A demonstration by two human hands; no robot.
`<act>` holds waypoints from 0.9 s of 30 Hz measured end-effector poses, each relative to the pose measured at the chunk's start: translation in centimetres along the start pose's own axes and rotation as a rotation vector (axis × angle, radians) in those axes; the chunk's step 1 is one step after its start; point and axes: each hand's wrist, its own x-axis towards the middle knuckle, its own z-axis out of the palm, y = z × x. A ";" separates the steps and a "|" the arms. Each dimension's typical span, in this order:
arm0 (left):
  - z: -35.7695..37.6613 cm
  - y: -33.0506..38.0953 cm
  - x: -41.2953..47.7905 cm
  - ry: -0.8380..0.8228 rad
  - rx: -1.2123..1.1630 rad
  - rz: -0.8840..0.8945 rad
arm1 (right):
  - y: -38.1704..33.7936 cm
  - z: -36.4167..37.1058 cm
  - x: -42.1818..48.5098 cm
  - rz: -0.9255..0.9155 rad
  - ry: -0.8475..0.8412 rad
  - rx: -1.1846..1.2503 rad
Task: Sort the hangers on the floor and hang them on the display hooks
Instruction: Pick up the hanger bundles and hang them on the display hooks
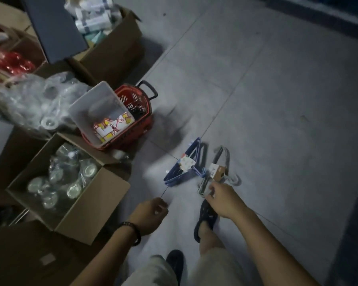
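- Two bundles of hangers lie side by side on the grey tiled floor (277, 100), almost touching. The blue hangers (181, 172) are on the left and the grey hangers (222, 159) on the right.
- Each bundle is banded with a paper label; the grey one's is brown card.
- The dim light and motion blur hide the print on the labels and how many hangers each bundle has.
- The right hand (225, 200) reaches down with its arm stretched forward, and its grip pinches the near end of the grey hangers.
- The left hand (151, 215), with a dark bracelet (132, 230) on its wrist, hangs above the floor with its fingers loosely curled, holding nothing.
- A red basket (141, 118) and open cardboard boxes (103, 195) stand to the left.
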 end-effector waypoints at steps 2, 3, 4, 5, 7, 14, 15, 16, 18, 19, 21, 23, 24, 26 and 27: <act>0.3 0.1 5.6 -0.064 -0.290 -0.143 | 0.5 -0.1 6.9 0.013 -0.049 -0.022; 0.5 -0.1 9.0 -0.088 -0.404 -0.205 | 0.8 0.2 10.5 0.018 -0.065 -0.036; 1.1 -0.7 12.4 -0.098 -0.463 -0.248 | 1.3 0.7 14.0 0.023 -0.081 -0.054; 1.8 -1.5 15.9 -0.086 -0.480 -0.267 | 1.8 1.4 17.4 0.026 -0.094 -0.071; 3.2 -3.8 23.1 -0.039 -0.424 -0.288 | 3.1 3.4 24.2 0.045 -0.107 -0.094; 9.6 -14.7 47.4 0.139 -0.797 -0.621 | 8.2 13.4 44.9 0.058 -0.070 -0.183; 11.0 -15.9 49.9 0.157 -0.889 -0.692 | 8.6 14.9 47.3 0.036 -0.053 -0.210; 12.8 -17.2 52.1 0.147 -0.997 -0.768 | 8.9 16.4 49.7 0.012 -0.040 -0.247; 15.3 -17.6 54.7 0.126 -1.252 -0.895 | 9.0 18.9 53.5 -0.033 0.012 -0.314; 16.4 -17.5 55.6 0.129 -1.366 -0.915 | 9.0 20.0 55.1 -0.061 0.051 -0.345; 18.7 -17.7 57.8 0.190 -1.578 -0.953 | 9.1 21.7 57.5 -0.108 0.125 -0.410; 19.9 -17.8 59.3 0.260 -1.780 -0.953 | 9.7 22.9 59.0 -0.130 0.139 -0.440; 20.4 -17.9 60.0 0.284 -1.867 -0.938 | 10.0 23.5 59.5 -0.141 0.128 -0.448; 21.3 -17.9 60.9 0.340 -2.019 -0.917 | 10.7 24.2 60.0 -0.169 0.124 -0.476; 21.7 -17.9 61.3 0.358 -2.056 -0.905 | 10.9 24.3 60.2 -0.186 0.139 -0.488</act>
